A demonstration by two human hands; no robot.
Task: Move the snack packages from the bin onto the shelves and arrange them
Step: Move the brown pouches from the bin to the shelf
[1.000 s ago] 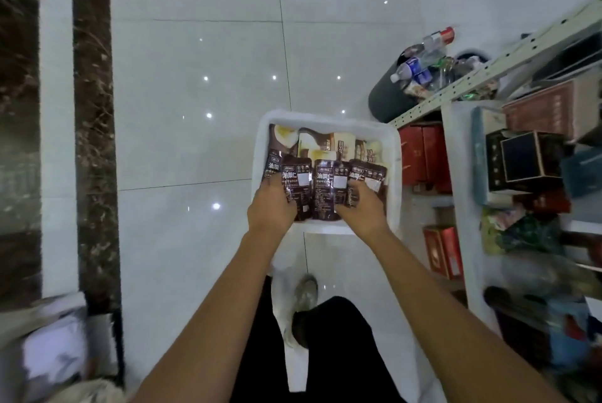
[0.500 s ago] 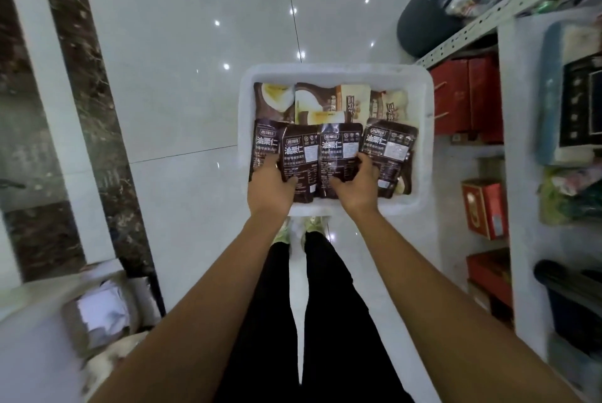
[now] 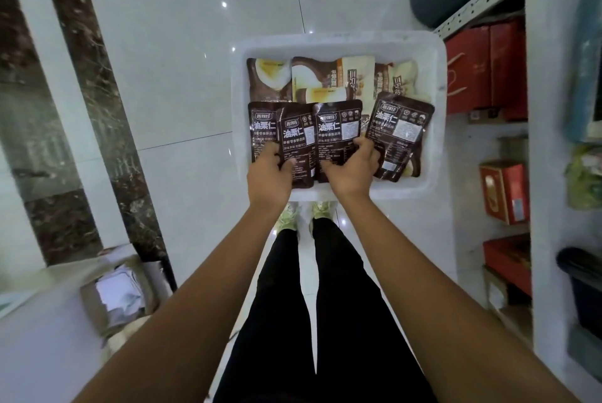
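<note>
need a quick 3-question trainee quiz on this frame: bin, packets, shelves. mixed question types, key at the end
1. True or false: the person's left grip and right grip each hold dark brown packets.
2. How many dark brown packets make up the front row in the white bin? A: two. B: four. C: seven.
3. Fill in: the shelves holding red boxes stand on the person's ____ side.

Key: 1 true; 2 B; 3 right.
</note>
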